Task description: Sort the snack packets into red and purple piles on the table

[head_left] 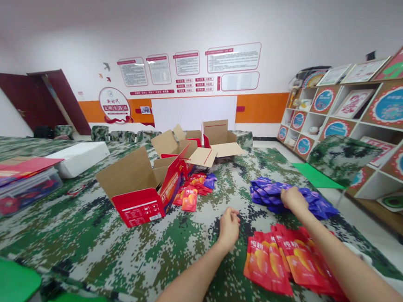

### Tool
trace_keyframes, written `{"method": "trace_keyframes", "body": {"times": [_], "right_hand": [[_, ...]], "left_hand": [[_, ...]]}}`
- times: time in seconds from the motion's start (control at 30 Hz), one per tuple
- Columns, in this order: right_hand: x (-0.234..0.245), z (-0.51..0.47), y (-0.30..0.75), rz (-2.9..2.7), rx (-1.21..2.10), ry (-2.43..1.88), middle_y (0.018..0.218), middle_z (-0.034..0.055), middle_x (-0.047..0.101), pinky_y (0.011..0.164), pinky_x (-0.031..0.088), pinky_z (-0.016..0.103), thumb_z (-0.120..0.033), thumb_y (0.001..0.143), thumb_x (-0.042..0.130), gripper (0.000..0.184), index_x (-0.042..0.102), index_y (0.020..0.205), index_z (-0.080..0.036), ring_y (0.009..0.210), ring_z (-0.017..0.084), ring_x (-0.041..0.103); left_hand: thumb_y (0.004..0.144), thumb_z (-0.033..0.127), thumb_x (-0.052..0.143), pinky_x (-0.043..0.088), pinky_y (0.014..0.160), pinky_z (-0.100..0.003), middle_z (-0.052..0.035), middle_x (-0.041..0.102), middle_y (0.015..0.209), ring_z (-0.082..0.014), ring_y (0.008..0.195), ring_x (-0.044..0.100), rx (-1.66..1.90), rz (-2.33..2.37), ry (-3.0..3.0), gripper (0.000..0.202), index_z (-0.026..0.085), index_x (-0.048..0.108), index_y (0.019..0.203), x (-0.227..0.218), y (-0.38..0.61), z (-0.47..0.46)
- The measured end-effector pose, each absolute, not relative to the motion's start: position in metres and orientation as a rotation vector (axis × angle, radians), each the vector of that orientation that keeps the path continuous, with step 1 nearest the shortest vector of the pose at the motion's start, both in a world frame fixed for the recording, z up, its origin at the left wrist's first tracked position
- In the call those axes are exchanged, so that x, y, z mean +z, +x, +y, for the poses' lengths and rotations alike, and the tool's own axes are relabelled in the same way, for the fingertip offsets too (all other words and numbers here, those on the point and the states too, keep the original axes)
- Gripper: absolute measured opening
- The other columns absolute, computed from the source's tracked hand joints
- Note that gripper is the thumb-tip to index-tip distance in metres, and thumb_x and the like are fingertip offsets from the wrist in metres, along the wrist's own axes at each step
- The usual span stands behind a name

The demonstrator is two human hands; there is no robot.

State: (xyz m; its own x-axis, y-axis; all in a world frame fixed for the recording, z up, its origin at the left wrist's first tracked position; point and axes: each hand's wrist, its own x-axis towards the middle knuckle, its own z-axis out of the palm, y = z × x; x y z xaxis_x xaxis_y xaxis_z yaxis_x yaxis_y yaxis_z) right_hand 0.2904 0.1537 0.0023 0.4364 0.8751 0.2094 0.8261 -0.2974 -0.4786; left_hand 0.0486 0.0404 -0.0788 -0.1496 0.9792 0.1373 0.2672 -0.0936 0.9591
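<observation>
R hand (293, 200): arm stretched fwd, palm down on heap of glossy purple foil packets (317, 206), grip can't tell; L hand (229, 227): loose fist, nothing seen in it, on camo-print tablecloth (93, 240) beside flat red foil pouches (272, 263); open red cardboard box (138, 197) left, white cubby shelf (355, 122) right wall.

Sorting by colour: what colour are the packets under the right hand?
The packets are purple; head view shows them best.

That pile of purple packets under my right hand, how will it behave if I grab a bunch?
Probably floppy and light: the purple packets look thin and flat. Their glossy film suggests they may slide apart, lying loosely heaped under the right hand.
</observation>
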Motion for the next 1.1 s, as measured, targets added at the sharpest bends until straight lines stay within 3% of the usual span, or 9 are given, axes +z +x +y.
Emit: {"method": "trace_keyframes", "body": {"times": [0.07,0.13,0.3,0.43,0.57,0.67,0.87,0.97,1.1], "right_hand": [[0.006,0.137,0.281,-1.448,0.100,-2.229,0.079,0.0300,0.062,0.068,0.043,0.044,-0.035,0.083,0.045,0.049,0.049,0.111,0.005,0.078,0.037,0.063],[0.009,0.113,0.268,-1.536,0.121,-2.219,0.083,0.0246,0.064,0.069,0.043,0.040,-0.041,0.085,0.040,0.046,0.047,0.111,-0.004,0.081,0.033,0.063],[-0.003,0.041,0.221,-1.610,0.553,-1.787,0.057,0.0007,0.060,0.053,0.039,0.027,-0.043,0.081,0.042,0.022,0.043,0.090,-0.023,0.052,0.019,0.058],[-0.026,0.010,0.190,-1.539,0.894,-1.511,0.048,-0.0052,0.053,0.042,0.033,0.024,-0.043,0.079,0.040,0.018,0.037,0.082,-0.025,0.039,0.015,0.047],[-0.039,0.006,0.182,-1.479,0.963,-1.406,0.048,-0.0065,0.052,0.041,0.032,0.023,-0.041,0.078,0.042,0.017,0.037,0.082,-0.026,0.039,0.013,0.045],[-0.040,0.004,0.184,-1.453,1.020,-1.368,0.048,-0.0071,0.051,0.041,0.033,0.023,-0.042,0.079,0.043,0.017,0.036,0.081,-0.026,0.039,0.013,0.044],[-0.040,-0.001,0.188,-1.445,1.037,-1.351,0.048,-0.0074,0.050,0.041,0.032,0.022,-0.041,0.080,0.044,0.017,0.038,0.081,-0.025,0.039,0.012,0.043],[-0.042,-0.001,0.189,-1.422,1.050,-1.333,0.046,-0.0078,0.048,0.040,0.032,0.022,-0.042,0.079,0.044,0.018,0.037,0.080,-0.025,0.038,0.012,0.044],[-0.047,0.000,0.191,-1.389,1.079,-1.297,0.045,-0.0082,0.048,0.038,0.032,0.022,-0.041,0.078,0.046,0.019,0.038,0.078,-0.025,0.036,0.011,0.044]], "left_hand": [[0.085,0.016,0.031,0.042,0.055,-0.021,-0.0003,0.060,0.071,-0.0106,0.059,0.056,1.298,1.537,1.421,0.023,0.019,0.054,0.090,-0.076,0.040,0.045],[0.084,0.014,0.033,0.045,0.066,-0.024,-0.0026,0.062,0.078,-0.0126,0.070,0.059,1.341,1.659,1.470,0.021,0.019,0.053,0.089,-0.069,0.029,0.053],[0.080,0.012,0.041,0.038,0.094,-0.034,-0.0113,0.058,0.106,-0.0206,0.105,0.052,1.280,2.101,1.763,0.023,0.017,0.052,0.100,-0.044,-0.007,0.089],[0.082,0.013,0.039,0.031,0.101,-0.041,-0.0165,0.051,0.123,-0.0263,0.118,0.044,0.954,2.323,1.957,0.039,0.013,0.046,0.120,-0.034,-0.030,0.130],[0.082,0.021,0.045,0.017,0.109,-0.045,-0.0135,0.037,0.141,-0.0271,0.132,0.028,0.636,2.229,2.212,0.051,0.017,0.037,0.133,-0.044,-0.040,0.161],[0.083,0.026,0.048,0.012,0.111,-0.046,-0.0110,0.040,0.139,-0.0250,0.133,0.029,0.539,2.193,2.301,0.052,0.020,0.038,0.133,-0.058,-0.038,0.170],[0.087,0.030,0.045,0.011,0.111,-0.046,-0.0131,0.055,0.122,-0.0234,0.119,0.045,0.576,2.211,2.403,0.048,0.015,0.040,0.132,-0.072,-0.023,0.162],[0.086,0.028,0.046,0.018,0.108,-0.047,-0.0157,0.060,0.113,-0.0239,0.109,0.053,0.482,2.193,2.494,0.048,0.009,0.042,0.131,-0.073,-0.012,0.147],[0.084,0.010,0.044,0.038,0.093,-0.038,-0.0221,0.061,0.103,-0.0239,0.099,0.058,0.350,2.171,2.658,0.044,-0.001,0.043,0.127,-0.076,0.002,0.114]]}}
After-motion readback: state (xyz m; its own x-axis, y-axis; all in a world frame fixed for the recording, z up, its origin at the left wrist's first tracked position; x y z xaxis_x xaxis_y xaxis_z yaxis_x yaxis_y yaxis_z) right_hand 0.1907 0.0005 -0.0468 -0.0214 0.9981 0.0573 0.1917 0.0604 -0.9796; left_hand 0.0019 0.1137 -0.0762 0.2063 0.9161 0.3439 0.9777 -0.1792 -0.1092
